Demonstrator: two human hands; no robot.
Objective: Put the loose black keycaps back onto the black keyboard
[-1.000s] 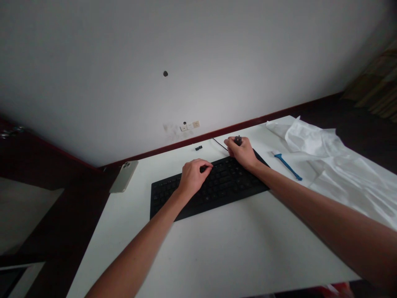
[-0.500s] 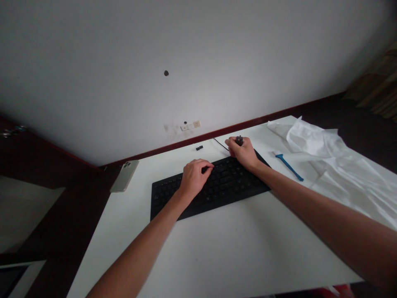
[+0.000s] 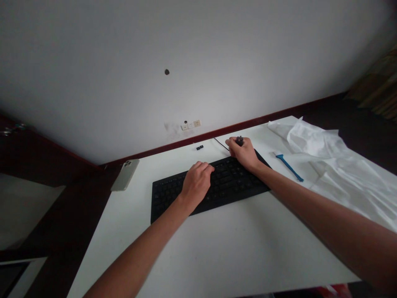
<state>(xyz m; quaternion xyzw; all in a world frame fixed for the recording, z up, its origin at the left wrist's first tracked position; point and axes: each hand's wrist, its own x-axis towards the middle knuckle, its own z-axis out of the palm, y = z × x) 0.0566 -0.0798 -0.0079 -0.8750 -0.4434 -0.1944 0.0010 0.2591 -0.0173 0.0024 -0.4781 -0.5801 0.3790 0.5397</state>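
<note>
A black keyboard [image 3: 228, 182] lies on the white table. My left hand [image 3: 197, 180] rests over its middle keys, fingers curled downward and closed; the fingertips are hidden, so anything between them is out of sight. At the keyboard's far right edge, my right hand [image 3: 243, 152] is closed around a small dark object [image 3: 239, 141] whose top pokes out above the fist. Its kind cannot be made out. Behind the keyboard sit two small black pieces [image 3: 199, 147], like keycaps.
A blue-handled brush [image 3: 289, 167] lies right of the keyboard, beside crumpled white sheeting [image 3: 322, 145]. A pale phone [image 3: 125, 175] lies face down at the table's left edge. A black cable [image 3: 221, 143] runs behind the keyboard towards the wall, which has sockets [image 3: 190, 125].
My left hand has moved slightly right and turned down over the keys, its fingertips now hidden. My right hand keeps its place and its hold on the dark object.
</note>
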